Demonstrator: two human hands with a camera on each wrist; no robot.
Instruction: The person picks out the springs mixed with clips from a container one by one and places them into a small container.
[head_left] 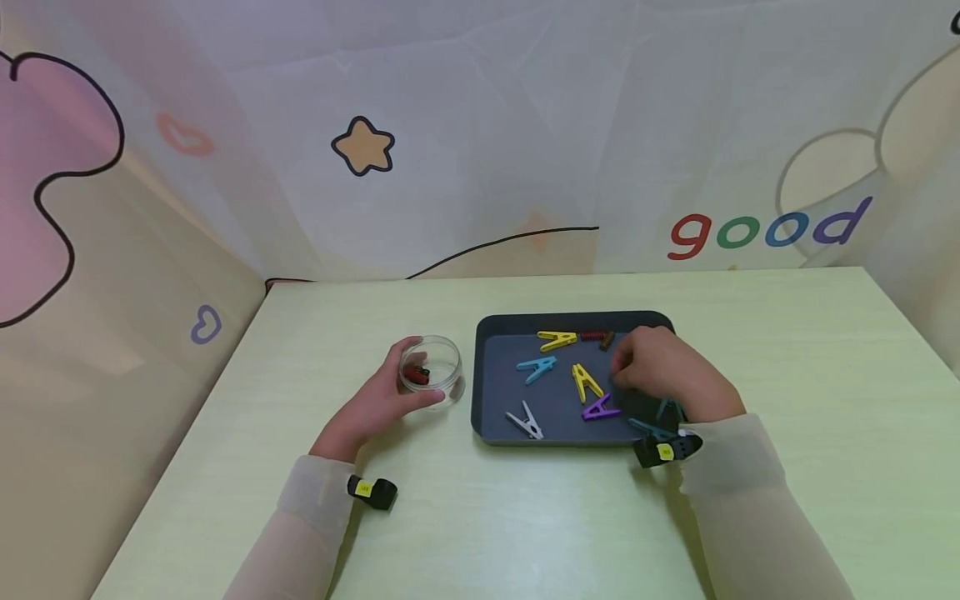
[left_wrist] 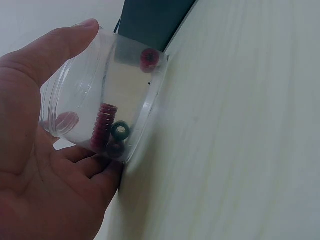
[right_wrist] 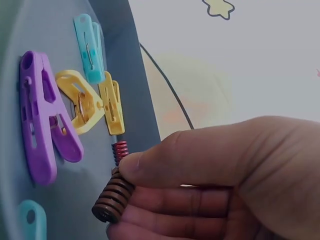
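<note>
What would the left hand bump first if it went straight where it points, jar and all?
Holding the jar, the left hand would probably bump the dark tray on its left, though depth is unclear.

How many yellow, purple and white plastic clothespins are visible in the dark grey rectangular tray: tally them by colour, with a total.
Yellow plastic clothespins: 2
Purple plastic clothespin: 1
White plastic clothespin: 1
Total: 4
</note>
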